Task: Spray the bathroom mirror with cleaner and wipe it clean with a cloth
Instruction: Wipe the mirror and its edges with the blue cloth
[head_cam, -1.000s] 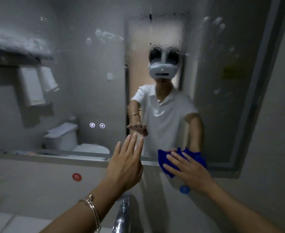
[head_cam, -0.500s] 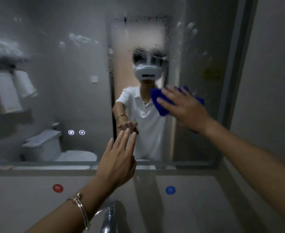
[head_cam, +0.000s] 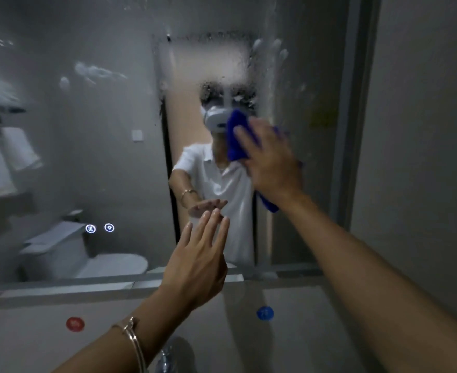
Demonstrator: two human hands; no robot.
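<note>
The bathroom mirror (head_cam: 109, 146) fills the wall ahead, with foam smears and droplets across its upper part. My right hand (head_cam: 271, 162) presses a blue cloth (head_cam: 236, 135) flat against the glass at the upper middle, fingers straight over it. My left hand (head_cam: 197, 262) is held up in front of the mirror's lower part, fingers straight and together, holding nothing; whether the fingertips touch the glass is unclear. No spray bottle is in view.
The mirror's frame (head_cam: 348, 130) runs down the right side, with bare wall beyond. Below the mirror are a red dot (head_cam: 75, 323) and a blue dot (head_cam: 265, 313) on the wall, and a chrome tap (head_cam: 168, 359) at the bottom edge. Two lit touch icons (head_cam: 99, 228) glow on the glass.
My right hand has carried the blue cloth up the glass from the mirror's bottom edge to the upper middle. The left hand has stayed raised in about the same place.
</note>
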